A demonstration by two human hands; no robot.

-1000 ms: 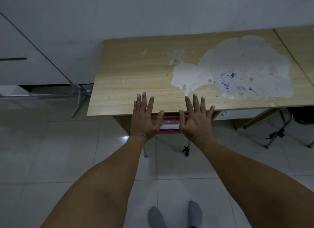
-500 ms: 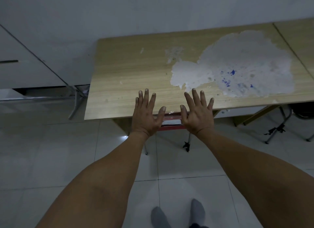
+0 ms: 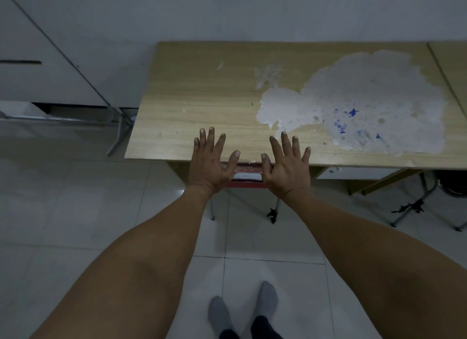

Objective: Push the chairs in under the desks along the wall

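Note:
A wooden desk point(image 3: 202, 93) with a large patch of peeled white surface stands against the wall. A red chair point(image 3: 249, 173) sits almost fully under it; only its red back edge and two thin legs show below the desk's front edge. My left hand point(image 3: 211, 164) and my right hand point(image 3: 286, 168) are spread flat, fingers apart, over the chair's back edge, one at each end, with fingertips reaching over the desk's front edge. Neither hand is wrapped around anything.
A second wooden desk point(image 3: 452, 68) adjoins on the right, with another chair's metal legs point(image 3: 414, 207) and a dark seat point(image 3: 452, 184) under it. A white cabinet point(image 3: 38, 73) and a metal bar stand at the left. White tiled floor lies around my socked feet point(image 3: 242, 311).
Both hands have stayed flat on the chair's back edge. The view has shifted slightly, with the desk sitting a little further right and lower in the frame; the chair shows about the same.

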